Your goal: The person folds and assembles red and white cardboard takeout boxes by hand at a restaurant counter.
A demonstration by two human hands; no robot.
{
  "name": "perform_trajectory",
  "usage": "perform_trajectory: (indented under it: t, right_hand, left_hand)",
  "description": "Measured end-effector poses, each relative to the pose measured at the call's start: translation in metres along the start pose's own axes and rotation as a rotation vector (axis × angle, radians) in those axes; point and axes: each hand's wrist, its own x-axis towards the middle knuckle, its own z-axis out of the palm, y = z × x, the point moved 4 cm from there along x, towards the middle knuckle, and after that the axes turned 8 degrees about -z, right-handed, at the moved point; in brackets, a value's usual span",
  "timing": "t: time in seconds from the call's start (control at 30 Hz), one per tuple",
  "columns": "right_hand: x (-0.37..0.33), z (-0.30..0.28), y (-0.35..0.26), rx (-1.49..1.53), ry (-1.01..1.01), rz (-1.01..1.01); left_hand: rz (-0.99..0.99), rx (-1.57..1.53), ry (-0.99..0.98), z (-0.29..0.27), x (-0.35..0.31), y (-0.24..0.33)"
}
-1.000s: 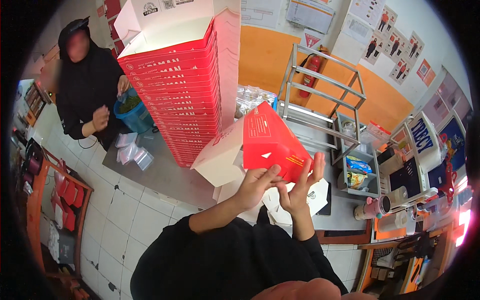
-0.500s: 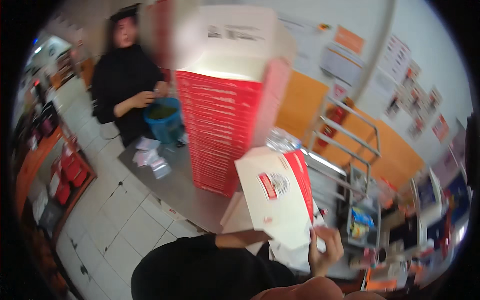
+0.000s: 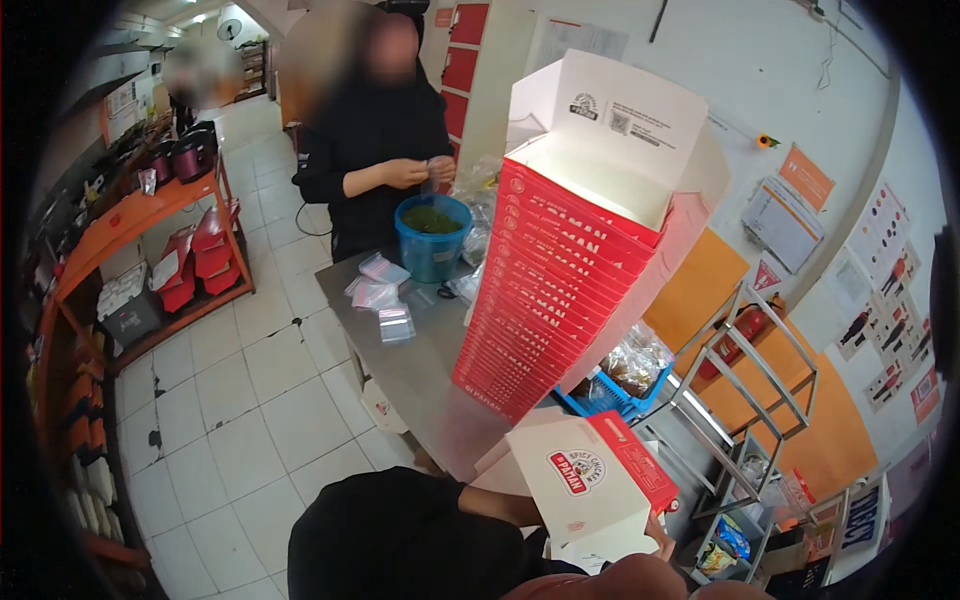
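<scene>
A white and red cardboard food box point(image 3: 600, 490), partly folded, is in front of me at the table's near edge. Its white panel with a printed emblem faces up, and a red side panel slants along its right. My right hand point(image 3: 660, 538) grips the box's lower right edge, fingers bent around the card. From the lower left my left hand point(image 3: 500, 506) reaches in behind the white panel, its fingers hidden there. Just beyond stands a tall leaning stack of nested red boxes point(image 3: 540, 300), the top one with its white flaps up.
Across the grey table point(image 3: 400, 360) a person in black point(image 3: 370, 140) works with both hands above a blue bucket point(image 3: 432, 245) of green contents. Small plastic packets point(image 3: 380, 290) lie nearby. A blue basket point(image 3: 620, 395) and a metal rack point(image 3: 750, 370) stand on the right.
My view has shifted, so the stack and box appear farther right. The box in my hands has tilted, showing more of its red side. Both hands stay at it.
</scene>
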Motion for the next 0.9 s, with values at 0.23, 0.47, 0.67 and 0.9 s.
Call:
perform_trajectory:
  t: [0.23,0.47,0.67,0.9]
  right_hand:
    - [0.000,0.020,-0.003,0.397,0.338,0.400]
    - [-0.048,0.056,0.028,1.008,0.256,1.007]
    - [-0.036,0.133,-0.040,1.233,-0.079,1.303]
    - [-0.051,0.222,-0.057,1.154,-0.477,1.100]
  left_hand:
    - [0.035,0.046,-0.077,0.007,0.004,0.013]
    - [0.237,1.151,0.129,-0.032,-0.043,0.003]
    - [-0.235,0.715,0.606,-0.107,-0.152,-0.013]
    - [-0.421,0.851,0.778,-0.180,-0.242,-0.062]
